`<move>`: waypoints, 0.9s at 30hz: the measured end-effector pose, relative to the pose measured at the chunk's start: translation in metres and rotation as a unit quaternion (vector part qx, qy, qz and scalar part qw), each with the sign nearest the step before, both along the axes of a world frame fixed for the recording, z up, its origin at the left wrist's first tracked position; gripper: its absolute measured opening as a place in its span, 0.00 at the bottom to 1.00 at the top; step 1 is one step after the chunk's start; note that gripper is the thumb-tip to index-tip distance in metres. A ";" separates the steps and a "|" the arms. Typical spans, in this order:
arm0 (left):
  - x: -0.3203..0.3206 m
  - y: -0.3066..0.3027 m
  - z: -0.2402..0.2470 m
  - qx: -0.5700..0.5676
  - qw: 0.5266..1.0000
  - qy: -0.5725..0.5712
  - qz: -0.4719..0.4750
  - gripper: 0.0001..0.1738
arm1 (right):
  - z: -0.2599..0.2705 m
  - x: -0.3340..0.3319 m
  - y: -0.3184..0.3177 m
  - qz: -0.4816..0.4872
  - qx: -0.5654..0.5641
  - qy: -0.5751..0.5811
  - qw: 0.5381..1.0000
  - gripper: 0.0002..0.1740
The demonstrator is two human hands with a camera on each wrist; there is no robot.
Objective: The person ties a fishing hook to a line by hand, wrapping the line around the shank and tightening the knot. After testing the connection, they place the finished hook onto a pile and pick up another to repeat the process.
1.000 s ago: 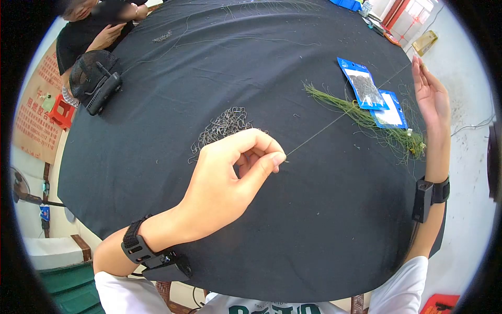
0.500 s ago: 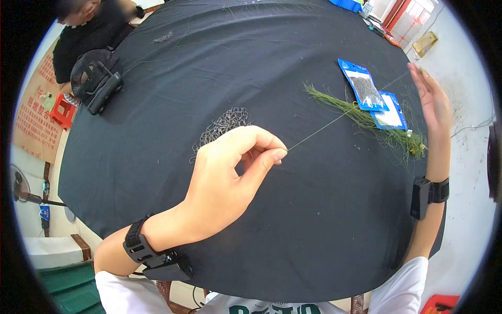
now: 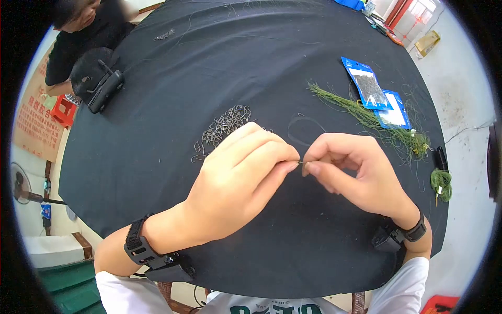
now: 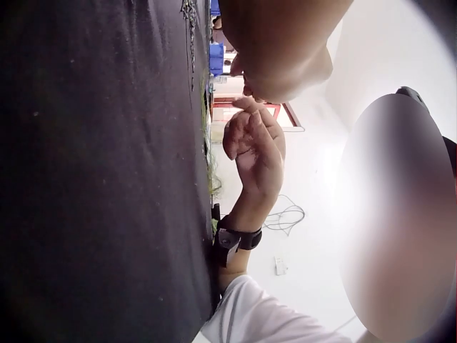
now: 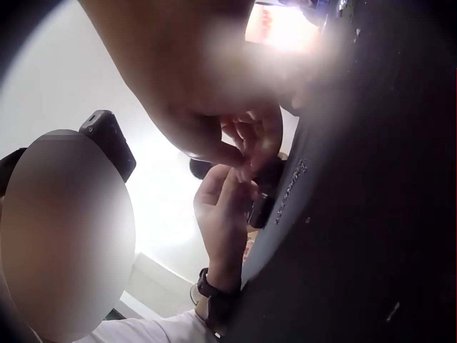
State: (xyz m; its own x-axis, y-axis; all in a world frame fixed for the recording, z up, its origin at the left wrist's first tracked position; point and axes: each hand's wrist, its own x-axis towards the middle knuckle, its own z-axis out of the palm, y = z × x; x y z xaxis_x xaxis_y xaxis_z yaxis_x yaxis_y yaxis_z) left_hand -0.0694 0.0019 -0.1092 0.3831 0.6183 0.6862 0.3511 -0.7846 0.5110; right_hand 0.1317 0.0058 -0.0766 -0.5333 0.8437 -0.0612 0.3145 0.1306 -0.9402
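My left hand point(image 3: 246, 183) is at the middle of the table in the head view, thumb and forefinger pinching a thin fishing line. Fingertip to fingertip with it, my right hand point(image 3: 361, 170) pinches the same line, and only a very short stretch shows between them. Whether a hook sits inside the left pinch I cannot tell. A loop of line point(image 3: 288, 131) curves above the table just beyond the right fingers. Behind the left hand lies a pile of metal fish hooks point(image 3: 230, 123), partly covered by it. In the right wrist view the left hand point(image 5: 225, 221) meets the right one.
A bundle of green line point(image 3: 355, 110) lies at right beneath two blue packets point(image 3: 368, 86). A smaller green hank point(image 3: 442, 186) is near the right edge. A small black fan point(image 3: 99, 83) stands at the far left, close to another person point(image 3: 91, 42). Black cloth point(image 3: 157, 157) covers the table.
My right hand has come from the far right, where it was stretched out with the line taut, back to the left fingertips and now pinches there. The left hand has barely moved.
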 end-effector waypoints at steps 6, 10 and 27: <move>0.003 -0.001 0.001 0.038 0.999 -0.002 0.003 0.10 | -0.007 0.004 0.002 0.003 0.038 0.033 0.999 0.04; 0.001 0.001 0.000 0.057 0.998 0.001 0.002 0.10 | -0.010 0.004 0.002 0.002 0.020 0.055 0.998 0.04; 0.000 0.001 0.003 0.136 0.991 0.008 -0.001 0.09 | -0.013 -0.002 -0.008 0.008 0.026 0.121 0.992 0.08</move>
